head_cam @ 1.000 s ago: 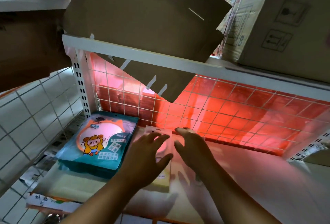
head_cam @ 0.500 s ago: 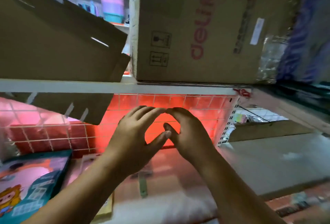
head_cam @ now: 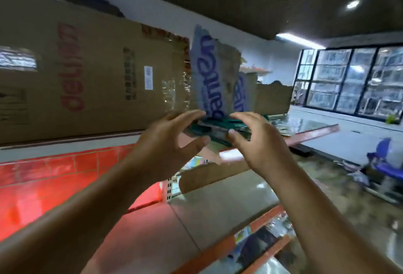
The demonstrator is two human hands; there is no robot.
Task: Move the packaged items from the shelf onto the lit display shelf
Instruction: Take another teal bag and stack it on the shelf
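A flat stack of teal plastic packets (head_cam: pixel 214 128) is seen lying sideways between the curled left hand (head_cam: pixel 172 142) and right hand (head_cam: pixel 259 145), with the red-lit display shelf (head_cam: pixel 54 186) down-left; whether it is held cannot be told.

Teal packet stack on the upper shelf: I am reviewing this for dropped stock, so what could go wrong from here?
1. The teal packet stack looks like several flat packs, held only at its ends by the left hand and right hand; middle ones could slip out and fall.
2. The torn blue-printed box stands just behind it; pulling the stack forward might snag or tip it.
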